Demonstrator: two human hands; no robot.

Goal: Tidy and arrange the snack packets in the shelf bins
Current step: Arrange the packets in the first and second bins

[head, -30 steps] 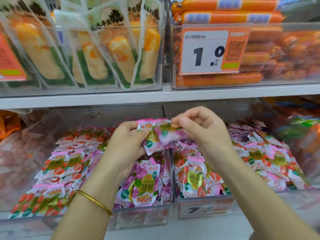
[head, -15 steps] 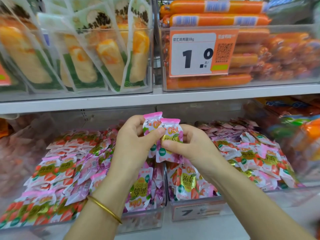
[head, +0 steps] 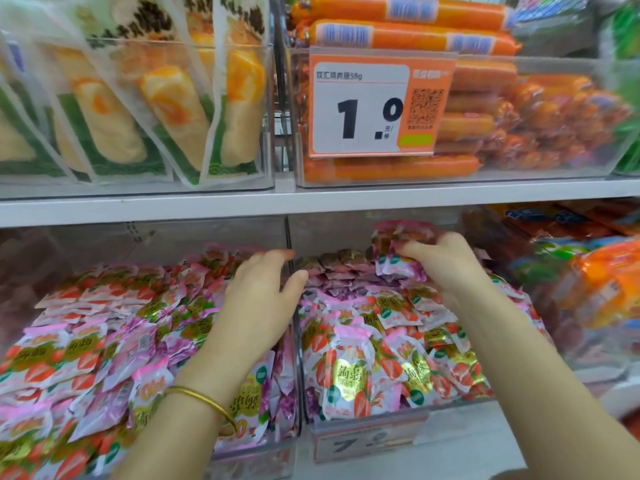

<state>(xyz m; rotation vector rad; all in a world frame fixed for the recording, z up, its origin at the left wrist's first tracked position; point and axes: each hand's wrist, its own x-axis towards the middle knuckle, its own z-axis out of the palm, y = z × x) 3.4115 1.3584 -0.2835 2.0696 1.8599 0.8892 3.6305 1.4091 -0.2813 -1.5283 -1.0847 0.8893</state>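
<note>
Two clear bins on the lower shelf hold several small pink snack packets. My right hand (head: 446, 263) grips a small bunch of purple-pink packets (head: 398, 252) above the back of the right bin (head: 367, 426), over a row of dark purple packets (head: 332, 268). My left hand (head: 261, 303) hovers with fingers spread and relaxed over the divider between the bins, holding nothing. It wears a gold bangle at the wrist. The left bin (head: 249, 459) is full of strawberry-print packets (head: 79, 355) mixed with purple ones.
The upper shelf (head: 311, 199) carries a bin of green-and-yellow pouches (head: 145, 109) and a bin of orange sausages (head: 485, 123) with a 1.0 price tag (head: 377, 105). Orange and green packs (head: 599, 282) fill the bin at the far right.
Both hands held the packets together in front of the bins. Now my right hand alone has carried them to the back of the right bin, and my left hand has let go and opened.
</note>
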